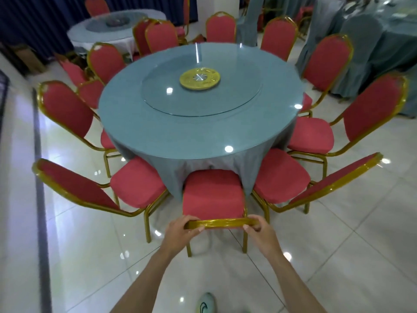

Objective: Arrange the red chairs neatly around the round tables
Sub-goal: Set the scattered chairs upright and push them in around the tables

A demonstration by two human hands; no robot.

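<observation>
A round table [180, 136] with a blue-grey cloth and a glass turntable [203, 91] stands in the middle. Red chairs with gold frames ring it. The nearest red chair [213, 195] faces the table, its seat partly under the cloth. My left hand [180, 231] grips the left end of its gold back rail [222, 223]. My right hand [259, 230] grips the right end. To either side stand a left chair [135, 184] and a right chair [279, 177], both angled toward the table.
A second round table [101, 28] with more red chairs stands at the back left. Tables and chairs draped in grey-blue covers [365, 41] fill the back right. A dark strip [41, 199] runs along the glossy tiled floor on the left. My shoe [206, 302] shows at the bottom.
</observation>
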